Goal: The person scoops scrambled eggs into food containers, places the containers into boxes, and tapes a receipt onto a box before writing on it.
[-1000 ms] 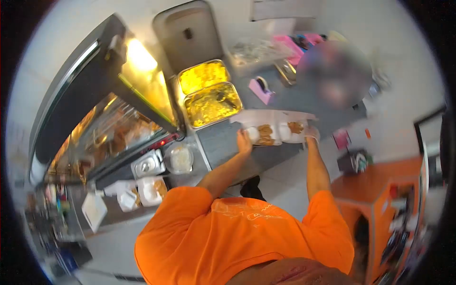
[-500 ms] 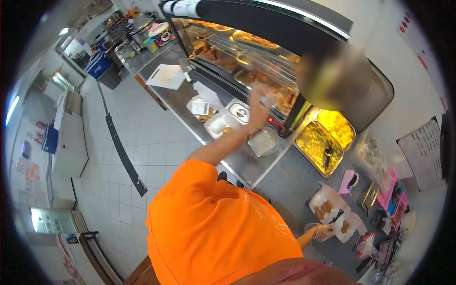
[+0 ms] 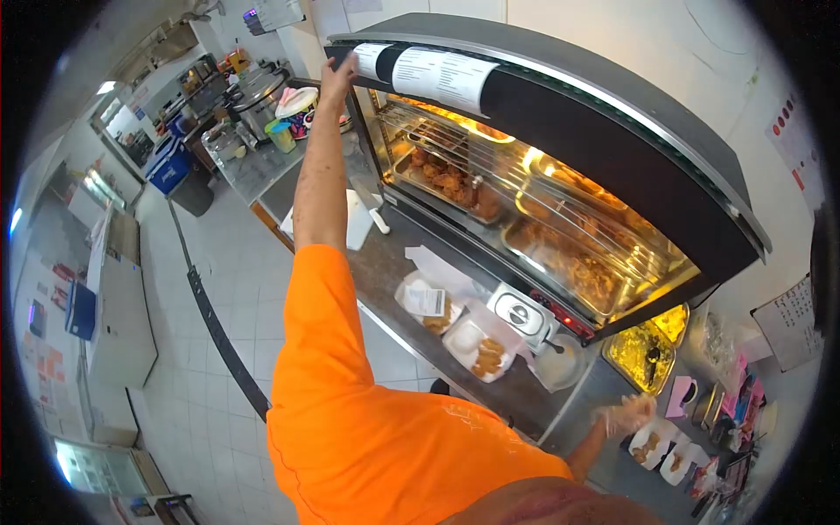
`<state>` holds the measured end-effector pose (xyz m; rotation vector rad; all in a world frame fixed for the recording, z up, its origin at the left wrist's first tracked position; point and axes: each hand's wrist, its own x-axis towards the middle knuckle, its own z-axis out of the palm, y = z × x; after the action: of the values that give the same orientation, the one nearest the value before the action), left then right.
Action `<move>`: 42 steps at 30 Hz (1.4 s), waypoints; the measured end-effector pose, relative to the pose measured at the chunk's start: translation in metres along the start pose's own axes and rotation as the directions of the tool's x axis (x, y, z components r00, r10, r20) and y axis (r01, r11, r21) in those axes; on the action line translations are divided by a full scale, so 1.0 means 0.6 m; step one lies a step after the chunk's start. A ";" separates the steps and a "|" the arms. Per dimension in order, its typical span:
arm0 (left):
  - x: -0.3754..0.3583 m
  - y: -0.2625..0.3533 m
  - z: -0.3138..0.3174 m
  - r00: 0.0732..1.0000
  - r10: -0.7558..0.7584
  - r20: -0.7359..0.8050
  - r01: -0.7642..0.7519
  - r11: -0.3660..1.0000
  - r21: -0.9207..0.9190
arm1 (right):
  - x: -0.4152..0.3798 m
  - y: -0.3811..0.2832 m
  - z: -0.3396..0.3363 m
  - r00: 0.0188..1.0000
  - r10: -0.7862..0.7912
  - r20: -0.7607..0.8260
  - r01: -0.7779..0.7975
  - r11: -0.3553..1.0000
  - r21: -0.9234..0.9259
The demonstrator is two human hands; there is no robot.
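My bare left hand [image 3: 338, 77] is raised at the upper left corner of a food warmer [image 3: 604, 122], by a paper sheet [image 3: 372, 59] on its black front. Its fingers look apart, and nothing shows in them. My right hand [image 3: 628, 415], in a clear plastic glove, is slightly blurred. It hovers beside an open takeaway box [image 3: 646, 444] with brown food pieces, its fingers loosely spread and nothing visible in them. Fried chicken [image 3: 442, 179] fills trays behind the warmer's glass. Another open box [image 3: 464, 341] with fried food stands on the counter below.
Along the counter lie a white cutting board [image 3: 357, 223], a white-handled knife [image 3: 378, 219], a lidded steel container [image 3: 521, 313] and a clear plastic tub [image 3: 560, 363]. A steel tray of yellow food [image 3: 643, 354] stands right of the warmer. Tiled floor [image 3: 232, 289] lies at left.
My left hand has moved from the front of the warmer's lower right glass to its upper left corner. My right hand has come off the takeaway box. The view has turned left.
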<state>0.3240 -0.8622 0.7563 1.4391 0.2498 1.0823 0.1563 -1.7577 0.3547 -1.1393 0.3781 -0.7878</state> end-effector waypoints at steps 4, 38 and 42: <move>-0.139 0.016 -0.034 0.967 0.255 -0.017 -0.256 0.963 -0.085 | -0.178 -0.052 0.215 0.961 -0.231 0.155 0.276 0.858 -0.433; -0.594 0.107 -0.100 0.940 -0.041 0.340 0.092 0.987 -0.135 | -0.398 -0.105 0.603 -0.304 0.527 0.793 -0.040 0.825 -0.564; -0.633 0.100 -0.024 0.893 -0.054 0.447 0.145 0.975 -0.171 | -0.268 -0.220 0.405 -0.204 0.760 0.617 -0.339 0.536 -0.773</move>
<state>0.0838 -1.1367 0.6334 1.4293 -0.1085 0.6505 0.1542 -1.5061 0.5524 -1.3500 -0.1677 1.0909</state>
